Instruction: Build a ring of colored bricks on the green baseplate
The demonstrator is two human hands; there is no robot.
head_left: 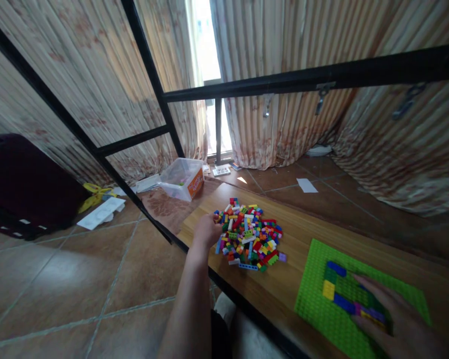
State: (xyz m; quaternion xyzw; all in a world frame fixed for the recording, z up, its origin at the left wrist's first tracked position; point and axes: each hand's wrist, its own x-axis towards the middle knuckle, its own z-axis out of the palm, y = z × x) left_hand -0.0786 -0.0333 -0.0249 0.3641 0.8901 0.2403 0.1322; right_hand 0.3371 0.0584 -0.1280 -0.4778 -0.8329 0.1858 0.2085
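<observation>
My left hand is at the left edge of a heap of mixed toy building bricks on the wooden table. Its fingers are curled together against the heap, and what they hold, if anything, is hidden. At the right, my right hand hovers over a green baseplate with thumb and fingers apart. Attached to the plate is an angled row of bricks: a blue brick, a green one, a yellow one and another blue one. Purple and yellow bricks near my thumb are partly covered.
The narrow wooden table has a black metal frame around it. On the floor beyond stand a clear plastic box and a white paper. A dark suitcase and a yellow object are at the left. Curtains hang behind.
</observation>
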